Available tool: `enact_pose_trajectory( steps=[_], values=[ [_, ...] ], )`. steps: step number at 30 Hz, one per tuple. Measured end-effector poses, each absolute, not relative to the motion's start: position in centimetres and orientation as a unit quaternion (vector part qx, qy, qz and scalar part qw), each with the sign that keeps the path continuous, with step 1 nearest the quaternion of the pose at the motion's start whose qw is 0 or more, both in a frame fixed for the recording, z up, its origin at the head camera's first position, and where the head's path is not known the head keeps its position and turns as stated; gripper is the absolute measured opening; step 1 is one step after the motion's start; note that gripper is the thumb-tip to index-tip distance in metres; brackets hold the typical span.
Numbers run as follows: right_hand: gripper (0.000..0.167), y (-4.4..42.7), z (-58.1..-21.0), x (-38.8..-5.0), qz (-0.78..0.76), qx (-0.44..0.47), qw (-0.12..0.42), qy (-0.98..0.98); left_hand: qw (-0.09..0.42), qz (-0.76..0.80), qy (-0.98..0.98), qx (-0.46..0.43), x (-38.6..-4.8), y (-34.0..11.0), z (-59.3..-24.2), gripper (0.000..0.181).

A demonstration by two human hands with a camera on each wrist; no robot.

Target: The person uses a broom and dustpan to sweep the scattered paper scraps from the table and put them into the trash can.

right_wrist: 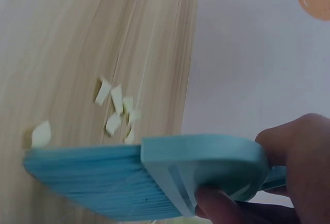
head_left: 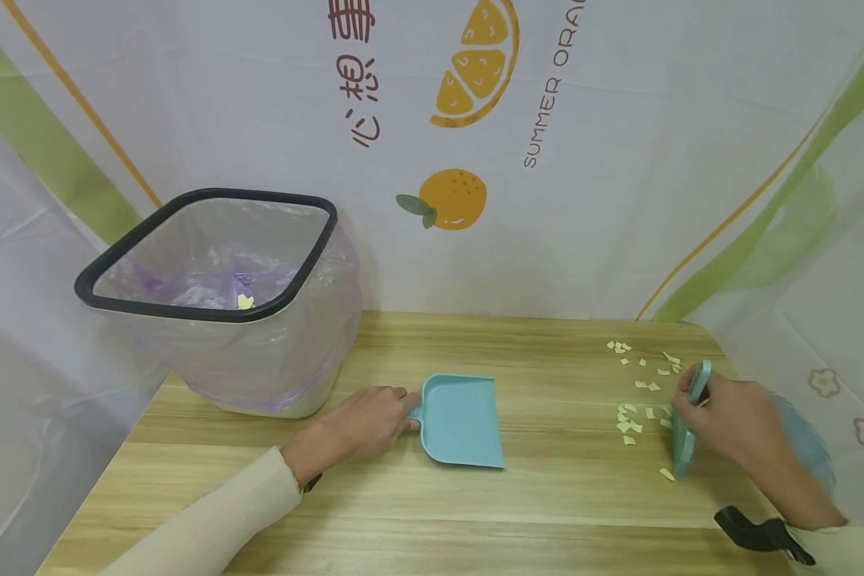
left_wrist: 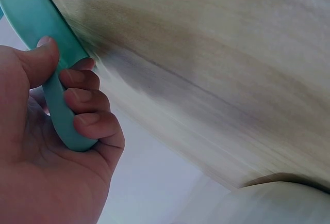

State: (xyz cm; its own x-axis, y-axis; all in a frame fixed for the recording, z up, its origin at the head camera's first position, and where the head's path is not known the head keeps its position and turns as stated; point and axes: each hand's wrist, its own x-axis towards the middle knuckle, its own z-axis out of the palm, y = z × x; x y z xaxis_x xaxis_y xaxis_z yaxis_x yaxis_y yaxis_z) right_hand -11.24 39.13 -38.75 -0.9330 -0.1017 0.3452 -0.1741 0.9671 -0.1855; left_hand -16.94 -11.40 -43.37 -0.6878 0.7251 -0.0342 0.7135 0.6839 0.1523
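A light blue dustpan (head_left: 462, 421) lies on the wooden table, its wide edge facing right. The left hand (head_left: 376, 419) grips its handle; in the left wrist view, fingers curl round the teal handle (left_wrist: 63, 105). At the table's right side the right hand (head_left: 738, 420) holds a blue brush (head_left: 682, 432), bristles down. The right wrist view shows its blue bristles (right_wrist: 103, 180) on the wood beside pale scraps (right_wrist: 117, 100). In the head view, small yellowish paper scraps (head_left: 625, 420) are scattered just left of the brush, with others behind them.
A bin (head_left: 281, 360) with a black rim and a translucent purple-tinted liner stands at the table's back left. A yellow scrap (head_left: 245, 302) is inside it. A white printed curtain (head_left: 583, 240) hangs behind the table and down both sides.
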Motion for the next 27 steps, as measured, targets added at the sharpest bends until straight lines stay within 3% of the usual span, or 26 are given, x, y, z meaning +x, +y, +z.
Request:
enact_pose_trajectory(
  steps=[19, 27],
  values=[
    [0.003, 35.1, -39.2, -13.4, 0.126, 0.125, 0.222, -0.959, 0.054, 0.058, 0.918, 0.388, -16.9, -11.3, -43.5, 0.034],
    [0.009, 35.5, -38.5, -12.3, 0.12, 0.098, 0.199, -0.968, 0.054, 0.063, 0.917, 0.391, -17.0, -11.4, -43.4, 0.035]
  ],
)
